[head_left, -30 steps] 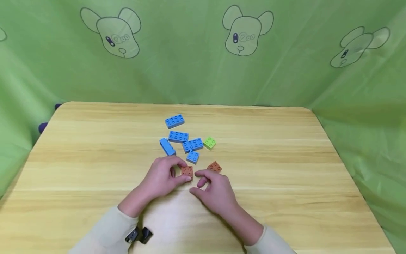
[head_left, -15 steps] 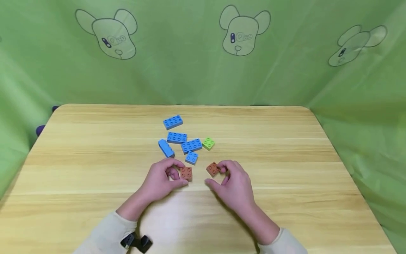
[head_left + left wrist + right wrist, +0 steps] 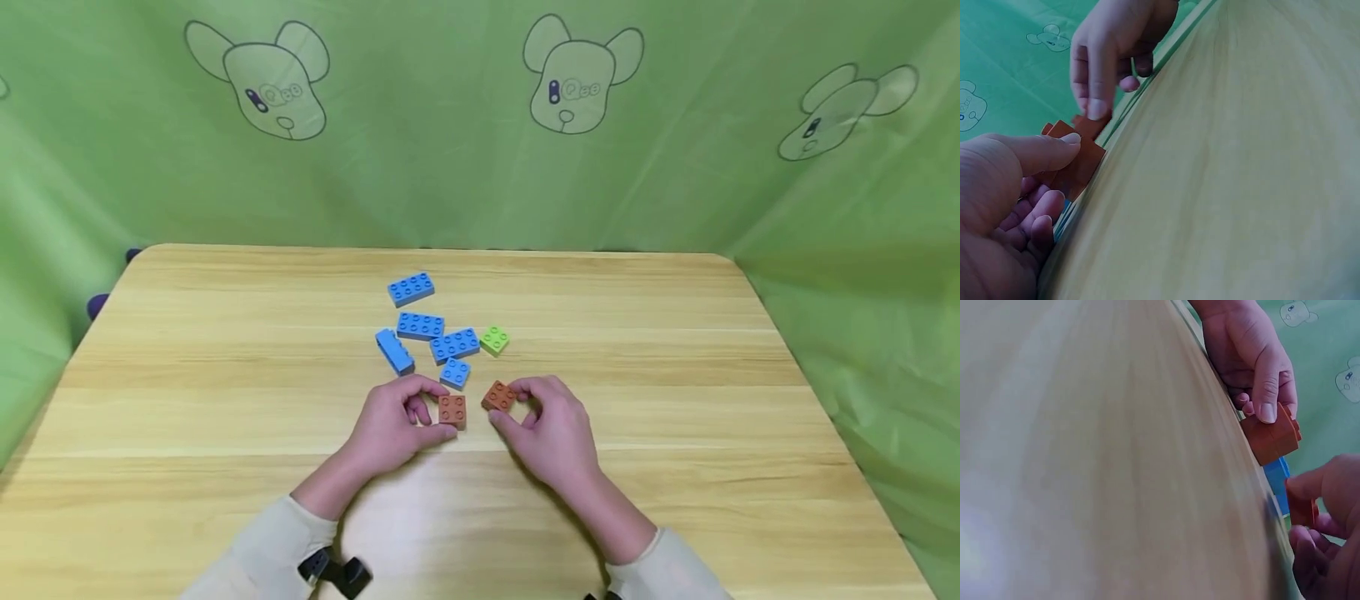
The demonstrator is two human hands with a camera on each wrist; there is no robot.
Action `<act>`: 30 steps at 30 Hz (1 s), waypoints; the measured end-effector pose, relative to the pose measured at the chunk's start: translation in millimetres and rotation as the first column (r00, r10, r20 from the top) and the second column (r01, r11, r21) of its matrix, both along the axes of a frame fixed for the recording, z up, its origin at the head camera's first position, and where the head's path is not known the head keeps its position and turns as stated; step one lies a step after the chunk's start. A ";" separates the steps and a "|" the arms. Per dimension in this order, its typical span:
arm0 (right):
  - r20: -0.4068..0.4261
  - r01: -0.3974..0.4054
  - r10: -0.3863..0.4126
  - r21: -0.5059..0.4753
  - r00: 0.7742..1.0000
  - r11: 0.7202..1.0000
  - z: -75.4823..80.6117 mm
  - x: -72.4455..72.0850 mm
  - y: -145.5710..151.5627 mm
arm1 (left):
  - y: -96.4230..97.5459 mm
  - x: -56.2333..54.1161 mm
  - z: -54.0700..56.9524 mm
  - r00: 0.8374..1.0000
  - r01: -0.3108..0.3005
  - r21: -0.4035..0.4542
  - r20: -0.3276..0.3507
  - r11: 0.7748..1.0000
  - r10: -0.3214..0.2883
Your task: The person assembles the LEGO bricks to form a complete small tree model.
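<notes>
My left hand point(image 3: 397, 423) pinches a reddish-brown toy building brick point(image 3: 452, 410) between thumb and fingers, its four-stud top facing up. From the side, in the right wrist view, this brown piece point(image 3: 1271, 442) looks tall, with a faint seam across it. Just to the right, my right hand point(image 3: 553, 429) grips a second, smaller-looking brown brick point(image 3: 498, 397) by its near and right sides, turned at an angle. A short gap separates the two pieces in the head view. A small blue brick point(image 3: 455, 372) lies right beyond the left fingertips.
Behind the hands lie several long blue bricks point(image 3: 411, 288), one of them a blue brick point(image 3: 395, 352) tipped on its side. A light green brick point(image 3: 494, 340) sits at their right. The wooden table point(image 3: 675, 375) ends at a green curtain point(image 3: 450, 167).
My right hand has moved right, away from the left hand's brown brick, and taken hold of the other brown brick, which has shifted slightly left. My left hand keeps its grip.
</notes>
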State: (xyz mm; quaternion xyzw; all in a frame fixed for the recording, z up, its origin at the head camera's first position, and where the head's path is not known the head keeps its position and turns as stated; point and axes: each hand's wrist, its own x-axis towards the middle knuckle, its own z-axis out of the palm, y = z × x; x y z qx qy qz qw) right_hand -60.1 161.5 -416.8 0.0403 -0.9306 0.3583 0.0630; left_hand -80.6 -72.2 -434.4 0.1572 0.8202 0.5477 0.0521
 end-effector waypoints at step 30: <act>-0.043 -0.298 0.303 -0.358 0.952 0.885 11.3 -6.8 -26.5 | 4.4 -0.9 0.7 0.999 -0.047 -0.011 -0.001 0.999 0.047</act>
